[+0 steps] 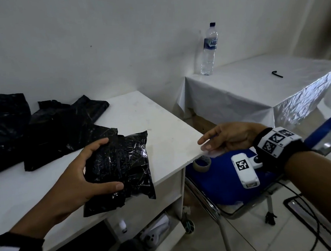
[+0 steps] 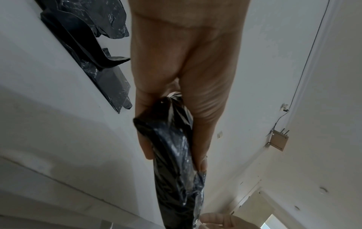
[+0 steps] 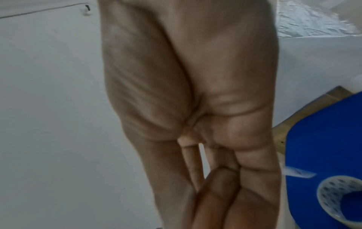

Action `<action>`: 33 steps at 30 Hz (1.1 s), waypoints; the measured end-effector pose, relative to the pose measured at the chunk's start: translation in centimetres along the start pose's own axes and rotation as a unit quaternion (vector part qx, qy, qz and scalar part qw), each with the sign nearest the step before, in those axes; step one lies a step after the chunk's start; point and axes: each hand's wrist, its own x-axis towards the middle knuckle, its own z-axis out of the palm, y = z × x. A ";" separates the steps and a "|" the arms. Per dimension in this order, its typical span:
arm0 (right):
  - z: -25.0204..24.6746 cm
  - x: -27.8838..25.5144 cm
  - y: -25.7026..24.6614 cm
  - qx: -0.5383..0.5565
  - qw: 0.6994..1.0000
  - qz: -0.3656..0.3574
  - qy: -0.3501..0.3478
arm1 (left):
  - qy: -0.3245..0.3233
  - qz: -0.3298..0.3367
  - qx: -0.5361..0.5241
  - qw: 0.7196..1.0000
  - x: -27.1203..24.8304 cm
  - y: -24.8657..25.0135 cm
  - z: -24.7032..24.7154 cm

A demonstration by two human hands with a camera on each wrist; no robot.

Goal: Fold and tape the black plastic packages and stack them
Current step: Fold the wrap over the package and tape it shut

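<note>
Left hand [image 1: 79, 175] grips folded black package [image 1: 122, 168], long axis running away from it toward the table [image 1: 160, 125] edge; right hand [image 1: 227, 138] empty, fingers relaxed; bottle [image 1: 210, 48] label reads "AQU".

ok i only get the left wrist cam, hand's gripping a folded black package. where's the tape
Observer: The tape roll lies on the blue chair seat, beside the white table.
Operator: is the right hand on it
Observer: No. The right hand hovers at the table's corner above the roll, fingers extended, holding nothing.
Operator: more bags left to do
Observer: Yes, loose black bags lie spread at the table's far left, behind the folded package in the left hand.
</note>
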 end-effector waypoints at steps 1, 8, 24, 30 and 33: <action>0.3 -0.5 -0.6 -0.008 1.000 0.002 -0.002 | -0.001 0.001 0.000 1.000 0.0 0.0 0.0; 4.4 -4.9 -2.7 0.018 0.980 -0.197 -0.003 | 0.023 0.016 0.001 1.000 -0.1 0.0 -0.1; 25.4 -1.8 -2.4 0.055 0.902 -0.429 -0.012 | 0.102 0.047 0.046 0.993 -3.7 -0.9 -3.5; 28.5 -0.6 -2.9 0.041 0.902 -0.429 -0.015 | 0.151 0.069 0.065 0.984 -5.3 -0.4 -5.2; 29.4 -0.4 -3.0 0.039 0.902 -0.430 -0.020 | 0.155 0.075 0.069 0.983 -5.6 -0.2 -6.0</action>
